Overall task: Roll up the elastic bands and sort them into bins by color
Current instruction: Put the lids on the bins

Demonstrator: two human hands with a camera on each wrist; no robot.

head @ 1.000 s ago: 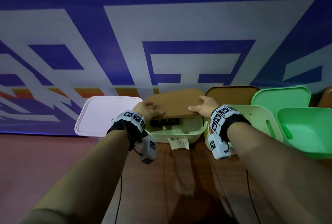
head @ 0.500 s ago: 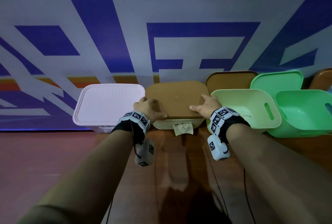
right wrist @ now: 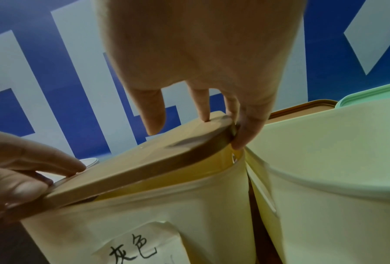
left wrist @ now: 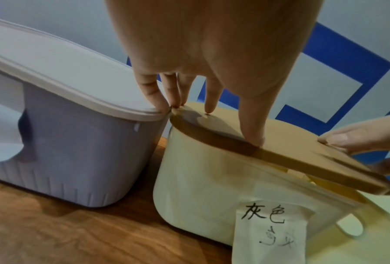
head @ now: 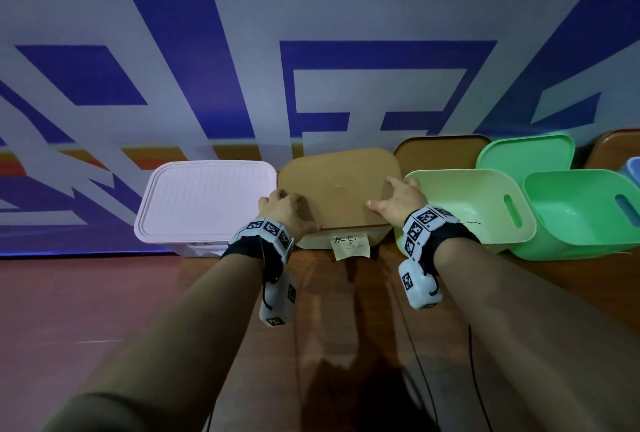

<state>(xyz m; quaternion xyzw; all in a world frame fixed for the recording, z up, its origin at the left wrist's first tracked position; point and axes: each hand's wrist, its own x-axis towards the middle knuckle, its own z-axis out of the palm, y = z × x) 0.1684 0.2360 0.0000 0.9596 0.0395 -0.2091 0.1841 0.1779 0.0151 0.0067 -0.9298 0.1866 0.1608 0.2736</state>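
both hands sit on the brown lid [head: 337, 185] that covers the cream bin [left wrist: 203, 175], the middle bin in the row against the wall. the left hand [head: 285, 211] lies on the lid's left side with fingers nearly straight; its fingertips [left wrist: 253, 141] press the top near the edge, and its outer fingers touch the seam where this lid meets the lid of the grey bin [left wrist: 72, 151] just to the left. it presses rather than clasps. the right hand [head: 398, 201] takes the lid's right side: the thumb lies on top near the front edge, some fingers rest on the top, and the outer fingers [right wrist: 245, 134] curl over the rim at the far right corner, so this hand grips the lid.

between the two hands the lid lies close to flat, its broad face up and its longer side running from one hand to the other. in the wrist views the front edge under the right hand stands a little clear of the bin's rim, showing a thin gap. a paper label [head: 350, 246] with handwriting hangs on the bin's front wall, below and between the wrists. just to the right of the right hand, touching the cream bin, stands an open pale green bin [head: 485, 223], and beyond it a brighter green bin [head: 581, 223]. no elastic band can be made out.
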